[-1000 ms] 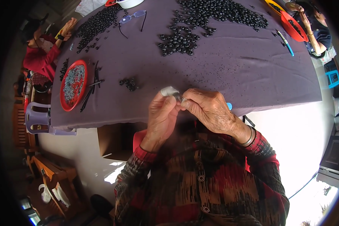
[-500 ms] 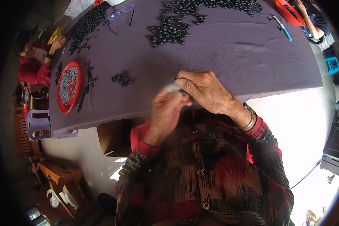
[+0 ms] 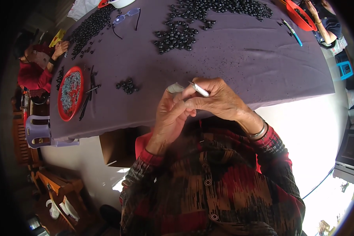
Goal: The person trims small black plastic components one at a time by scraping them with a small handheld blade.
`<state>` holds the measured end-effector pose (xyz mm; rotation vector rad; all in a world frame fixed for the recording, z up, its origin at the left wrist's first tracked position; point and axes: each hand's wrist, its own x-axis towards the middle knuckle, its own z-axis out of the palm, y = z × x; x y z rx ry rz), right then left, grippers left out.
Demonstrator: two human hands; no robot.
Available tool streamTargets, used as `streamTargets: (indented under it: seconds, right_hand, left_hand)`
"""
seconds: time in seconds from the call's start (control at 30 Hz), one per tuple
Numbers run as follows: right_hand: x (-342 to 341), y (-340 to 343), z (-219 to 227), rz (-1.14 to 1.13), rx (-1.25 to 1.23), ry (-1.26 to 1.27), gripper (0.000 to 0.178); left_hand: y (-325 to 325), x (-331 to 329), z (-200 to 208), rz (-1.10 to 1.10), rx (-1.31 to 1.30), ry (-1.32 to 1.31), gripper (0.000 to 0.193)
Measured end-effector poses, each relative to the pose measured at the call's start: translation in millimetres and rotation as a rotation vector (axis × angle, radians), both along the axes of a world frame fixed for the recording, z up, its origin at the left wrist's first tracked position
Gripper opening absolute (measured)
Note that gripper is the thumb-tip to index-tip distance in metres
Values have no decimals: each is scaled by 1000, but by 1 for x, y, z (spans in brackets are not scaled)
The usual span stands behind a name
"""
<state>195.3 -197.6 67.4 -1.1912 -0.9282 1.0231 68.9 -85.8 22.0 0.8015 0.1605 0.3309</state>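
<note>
Above the near edge of the table my two hands meet at the fingertips. Tucked between the fingers of my right hand (image 3: 221, 99) is a small white-handled tool (image 3: 201, 90) with a thin dark tip pointing up and left. My left hand (image 3: 168, 118) has its fingers curled and pinched against the right thumb. What they pinch, if anything, is hidden. A pale wrap (image 3: 174, 87) covers one left fingertip. Left of my hands lies a small cluster of round black pieces with holes (image 3: 127, 85).
A purple cloth (image 3: 240, 74) covers the table, with larger heaps of black pieces (image 3: 175, 37) farther back. Glasses (image 3: 126, 16), a red tray (image 3: 67, 118) of grey-blue bits, dark sticks (image 3: 84, 106) and a blue-white pen (image 3: 293, 32) lie around. People sit at both sides.
My right hand has turned, and the white-handled tool now shows between its fingers. My left hand, blurred before, has settled against the right thumb, its wrapped finger now pointing up.
</note>
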Motion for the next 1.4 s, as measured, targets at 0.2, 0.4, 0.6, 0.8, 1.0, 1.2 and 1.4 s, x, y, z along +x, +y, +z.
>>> streamTargets:
  seconds: [0.2,0.4,0.6,0.8,1.0,1.2,1.4]
  right_hand:
    - [-10,5,-12,-90,37,176,8]
    - [-8,11,-10,-221,-140,-120,16]
    - [31,24,12,-180,-430,-879,26]
    - [91,65,-23,-466,-461,-1125,24]
    - [90,93,-37,-506,-427,-1192,22]
    - [53,60,-3,-402,-205,-1006,18]
    - [3,24,4,-258,128,-888,20]
  left_hand:
    - [-1,-1,-1,-16,-87,2,31]
    - [2,-4,0,-49,-70,59,36]
    - [30,-11,8,171,667,467,14]
    - [80,-21,-8,636,1360,519,17]
    - [94,-22,-20,805,1407,607,18]
    - [75,-17,-9,881,1281,459,16]
    - [21,-6,11,172,207,197,18]
